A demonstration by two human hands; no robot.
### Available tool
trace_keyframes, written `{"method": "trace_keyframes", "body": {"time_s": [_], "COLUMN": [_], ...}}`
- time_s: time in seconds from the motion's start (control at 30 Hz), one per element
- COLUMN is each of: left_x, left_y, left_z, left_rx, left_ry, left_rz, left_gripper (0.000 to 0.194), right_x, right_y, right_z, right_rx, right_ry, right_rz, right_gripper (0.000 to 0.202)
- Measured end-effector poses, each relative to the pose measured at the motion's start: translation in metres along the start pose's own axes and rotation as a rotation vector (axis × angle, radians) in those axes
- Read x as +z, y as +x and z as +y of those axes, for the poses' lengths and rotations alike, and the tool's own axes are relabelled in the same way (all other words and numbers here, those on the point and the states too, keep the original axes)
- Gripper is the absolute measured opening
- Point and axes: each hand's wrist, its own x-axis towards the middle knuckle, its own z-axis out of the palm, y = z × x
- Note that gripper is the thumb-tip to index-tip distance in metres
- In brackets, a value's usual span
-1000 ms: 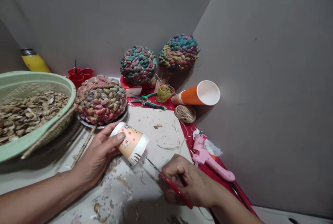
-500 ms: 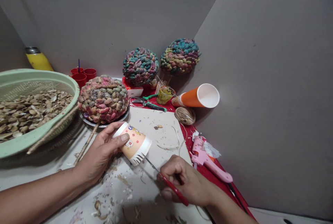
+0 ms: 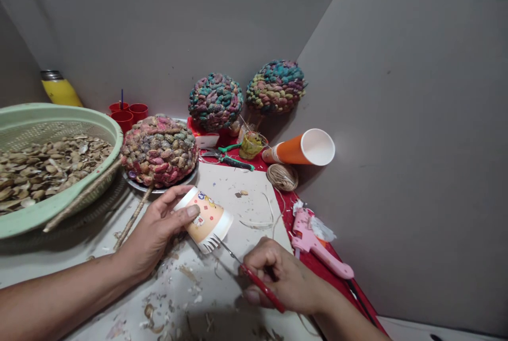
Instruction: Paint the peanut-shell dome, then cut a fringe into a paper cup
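A paper cup [image 3: 209,214] with an orange-pink print is gripped in my left hand [image 3: 169,222], thumb across its side and fingers behind. It lies tilted, its white open end toward the lower right. Several short slits fringe the near part of that edge. Red-handled scissors [image 3: 260,285] are in my right hand [image 3: 278,277], fingers curled round the handles. Their blade tips touch the cup's edge beside the slits. Just beyond my left hand, a large ball covered in reddish-brown shells [image 3: 161,150] rests in a metal dish.
A green basket [image 3: 117,135] of shells stands left. Behind are red cups [image 3: 122,119], two multicoloured balls [image 3: 216,100] [image 3: 277,87] and green-handled pruners [image 3: 230,157]. To the right lie stacked orange cups [image 3: 291,149], twine [image 3: 282,176] and a pink glue gun [image 3: 313,240]. Scraps litter the white board [image 3: 214,298].
The scissors and my right hand have shifted very slightly to the left at the cup's edge. My left hand keeps its hold on the cup.
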Motion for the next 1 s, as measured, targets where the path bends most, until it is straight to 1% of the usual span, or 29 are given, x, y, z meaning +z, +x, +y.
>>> {"method": "trace_keyframes", "body": {"time_s": [0.17, 0.43, 0.63, 0.83, 1.0], "left_x": [-0.0005, -0.0010, -0.0016, -0.0025, -0.0038], "left_y": [-0.0005, 0.0004, -0.0012, 0.0009, 0.0011], "left_z": [0.0005, -0.0002, 0.0008, 0.0000, -0.0003], "left_rx": [0.001, 0.030, 0.010, 0.020, 0.033], "left_ry": [0.007, 0.014, 0.020, 0.017, 0.021], "left_rz": [-0.014, -0.020, -0.026, -0.050, -0.077], "left_gripper": [0.058, 0.056, 0.057, 0.054, 0.053], "right_x": [-0.0004, 0.0002, -0.0006, -0.0018, -0.0030], "right_y": [0.0002, 0.0012, 0.0007, -0.0007, -0.0011], "right_z": [0.0007, 0.0005, 0.0022, 0.0058, 0.0040], "right_rx": [0.006, -0.003, 0.007, 0.031, 0.045], "right_ry": [0.030, 0.061, 0.052, 0.059, 0.077], "right_rz": [-0.026, -0.032, -0.022, -0.041, -0.054], "right_gripper": [0.069, 0.069, 0.069, 0.064, 0.057]}}
